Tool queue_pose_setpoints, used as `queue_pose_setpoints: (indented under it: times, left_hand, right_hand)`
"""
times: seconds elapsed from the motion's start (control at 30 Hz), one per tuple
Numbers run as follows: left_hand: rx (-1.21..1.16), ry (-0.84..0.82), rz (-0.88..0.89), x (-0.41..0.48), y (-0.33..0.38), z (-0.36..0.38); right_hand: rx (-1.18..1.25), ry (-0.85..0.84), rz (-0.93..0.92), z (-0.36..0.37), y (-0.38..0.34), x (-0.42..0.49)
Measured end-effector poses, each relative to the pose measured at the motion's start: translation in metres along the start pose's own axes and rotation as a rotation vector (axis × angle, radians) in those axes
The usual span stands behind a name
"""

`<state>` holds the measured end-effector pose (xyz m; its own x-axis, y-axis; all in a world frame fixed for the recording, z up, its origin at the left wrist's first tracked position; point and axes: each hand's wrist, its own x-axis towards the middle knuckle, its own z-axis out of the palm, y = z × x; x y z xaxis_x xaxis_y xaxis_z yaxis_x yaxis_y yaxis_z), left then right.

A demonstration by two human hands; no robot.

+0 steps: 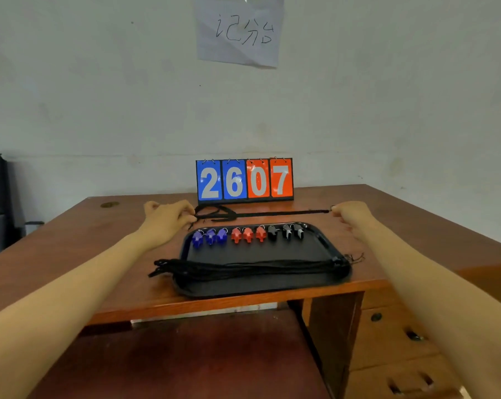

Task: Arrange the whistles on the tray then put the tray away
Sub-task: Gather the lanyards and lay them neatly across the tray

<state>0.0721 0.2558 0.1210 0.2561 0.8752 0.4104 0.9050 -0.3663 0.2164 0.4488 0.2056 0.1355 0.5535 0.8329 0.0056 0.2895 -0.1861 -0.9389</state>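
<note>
Currently, the left hand [168, 218] and right hand [351, 216] are each pinching an end of a black lanyard [272, 214], stretching it taut just beyond the black tray [272, 254], where nine whistles [247, 234] are lying along the far edge.

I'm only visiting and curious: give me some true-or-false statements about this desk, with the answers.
1. Nine whistles line the black tray's far edge. True.
2. The leftmost whistles are red. False: the blue whistles are leftmost.
3. The left hand and right hand hold one black lanyard stretched between them. True.
4. The scoreboard reads 1503. False: it reads 2607.
5. The bundle of lanyards lies off the tray. False: it lies across the tray's near part.
</note>
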Motion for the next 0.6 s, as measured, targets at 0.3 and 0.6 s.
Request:
queue_pose_setpoints:
  times: [0.3, 0.6]
  left_hand:
    - [0.088, -0.168, -0.065, -0.034, 0.01, 0.011]
    - [0.182, -0.285, -0.108, -0.046, 0.012, 0.017]
  right_hand:
    - [-0.458, 0.003, -0.102, -0.023, 0.038, -0.034]
    - [-0.563, -0.039, -0.119, -0.018, 0.065, -0.02]
